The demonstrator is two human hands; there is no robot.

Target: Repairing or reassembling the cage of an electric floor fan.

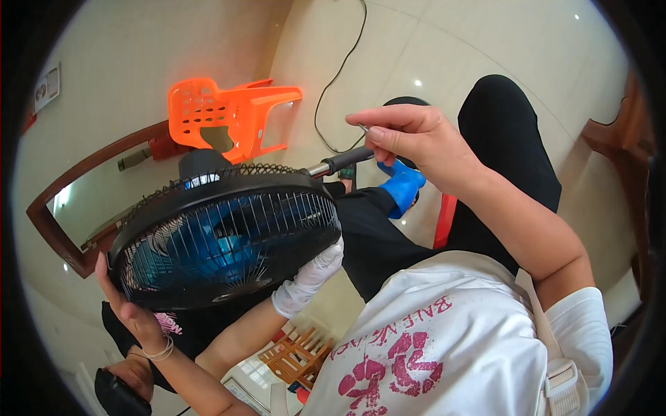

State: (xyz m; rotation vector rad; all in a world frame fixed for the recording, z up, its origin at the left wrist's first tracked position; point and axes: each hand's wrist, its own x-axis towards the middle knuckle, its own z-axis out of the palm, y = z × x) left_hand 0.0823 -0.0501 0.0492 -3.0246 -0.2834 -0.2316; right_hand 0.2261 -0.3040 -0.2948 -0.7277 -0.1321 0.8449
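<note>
A black fan head (225,253) with wire guards and blue blades lies tilted across the middle-left, its metal pole with a dark grip (341,162) reaching toward the upper right. My left hand (135,308) holds the fan's left rim. My right hand (409,145) is raised beside the pole's end, thumb and index finger pinching a small metal piece (363,128), too small to identify. A co-worker's white-gloved hand (305,281) supports the fan's right side from below; part of that hand is hidden by the guard.
The co-worker, in a black top (118,326), is at lower left. An orange plastic chair (250,118) stands behind the fan, beside a wood-framed panel (52,211). A black cable (326,90) crosses the tiled floor. Wooden furniture (624,159) stands at right, wooden chairs (291,357) below.
</note>
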